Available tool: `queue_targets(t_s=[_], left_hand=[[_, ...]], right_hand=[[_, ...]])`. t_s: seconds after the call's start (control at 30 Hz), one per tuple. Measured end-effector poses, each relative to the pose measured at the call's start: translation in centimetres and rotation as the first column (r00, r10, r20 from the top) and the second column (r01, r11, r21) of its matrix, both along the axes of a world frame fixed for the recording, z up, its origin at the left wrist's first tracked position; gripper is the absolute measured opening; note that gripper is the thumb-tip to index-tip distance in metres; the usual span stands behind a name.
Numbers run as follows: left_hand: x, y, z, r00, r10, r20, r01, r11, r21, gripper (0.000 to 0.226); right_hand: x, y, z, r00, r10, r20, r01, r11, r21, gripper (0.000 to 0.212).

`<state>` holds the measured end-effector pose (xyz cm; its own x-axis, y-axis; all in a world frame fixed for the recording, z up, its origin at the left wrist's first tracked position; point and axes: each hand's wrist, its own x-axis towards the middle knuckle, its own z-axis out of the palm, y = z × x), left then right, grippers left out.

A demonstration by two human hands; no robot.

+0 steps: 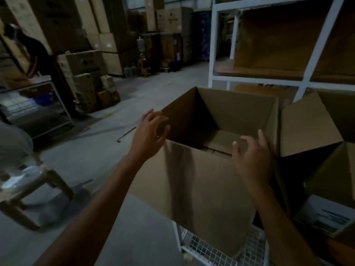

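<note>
Open cardboard box [192,179] sits on a white wire-mesh platform [211,250], dead centre between both hands. Top flaps are up and the inside is dark, with folded bottom flaps visible.

Left hand [151,131] is at the box's left top corner, just outside the left wall. Its fingers are apart and loosely curled, gripping nothing. Can't tell if it touches the cardboard.

Right hand [253,158] is at the near-right top corner, over the rim. Its fingers are spread and slightly bent, holding nothing; contact is unclear.

Both forearms are bare and extended forward, converging on the box from either side, palms facing inward.

The box is plain brown corrugated board with matte, flat panels and sharp creases.

A second open carton [311,127] is just right of it, one flap close beside the first box. White metal shelving [213,54] stands behind. Concrete floor [96,160] is to the left, with a wooden stool [38,181].
</note>
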<state>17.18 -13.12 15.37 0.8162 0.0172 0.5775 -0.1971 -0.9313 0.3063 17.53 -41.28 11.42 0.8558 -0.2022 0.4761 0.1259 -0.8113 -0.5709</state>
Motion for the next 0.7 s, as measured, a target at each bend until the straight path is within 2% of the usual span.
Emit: queue_targets(t_s=[0.07, 0.1, 0.17, 0.27, 0.33, 0.4, 0.47, 0.6, 0.7], left_hand=[[3.9, 2.7, -0.1, 0.997, 0.012, -0.081, -0.010, 1.000, 0.021, 0.028], [5.6, 4.0, -0.5, 0.994, -0.016, -0.107, 0.021, 0.999, 0.049, 0.024], [7.8, 5.3, -1.5, 0.985, -0.053, -0.165, 0.063, 0.996, 0.057, 0.027], [8.7, 5.4, -2.6, 0.978, -0.004, -0.211, 0.020, 0.997, 0.077, 0.062], [8.8, 5.4, -3.1, 0.983, 0.015, -0.182, 0.000, 0.997, 0.081, 0.071], [8.7, 5.7, -3.7, 0.991, 0.042, -0.124, -0.037, 0.999, 0.037, 0.066], [8.2, 5.8, -4.1, 0.995, 0.062, -0.078, -0.064, 0.998, -0.014, 0.055], [9.0, 5.9, -4.8, 0.999, 0.033, 0.003, -0.033, 0.992, -0.122, 0.050], [10.7, 6.3, -4.8, 1.000, -0.003, 0.006, 0.004, 0.980, -0.197, 0.051]], right_hand=[[0.9, -0.3, -0.5, 0.993, -0.100, -0.067, 0.099, 0.995, -0.029, 0.042], [1.0, -0.3, -0.6, 0.990, -0.132, -0.052, 0.132, 0.991, -0.007, 0.041], [0.9, 0.0, -0.8, 0.982, -0.170, 0.088, 0.166, 0.985, 0.048, 0.037], [0.7, 0.4, -2.1, 0.894, -0.200, 0.400, 0.213, 0.977, 0.013, 0.029], [0.5, 0.6, -3.0, 0.844, -0.254, 0.472, 0.313, 0.948, -0.049, 0.025], [0.0, 1.2, -3.5, 0.843, -0.338, 0.418, 0.418, 0.901, -0.114, 0.024], [-0.4, 1.8, -3.7, 0.851, -0.443, 0.284, 0.498, 0.851, -0.167, 0.026], [-0.6, 2.0, -2.7, 0.800, -0.600, -0.029, 0.593, 0.797, -0.119, 0.038], [-0.3, 2.2, -2.5, 0.770, -0.637, -0.040, 0.626, 0.765, -0.151, 0.044]])
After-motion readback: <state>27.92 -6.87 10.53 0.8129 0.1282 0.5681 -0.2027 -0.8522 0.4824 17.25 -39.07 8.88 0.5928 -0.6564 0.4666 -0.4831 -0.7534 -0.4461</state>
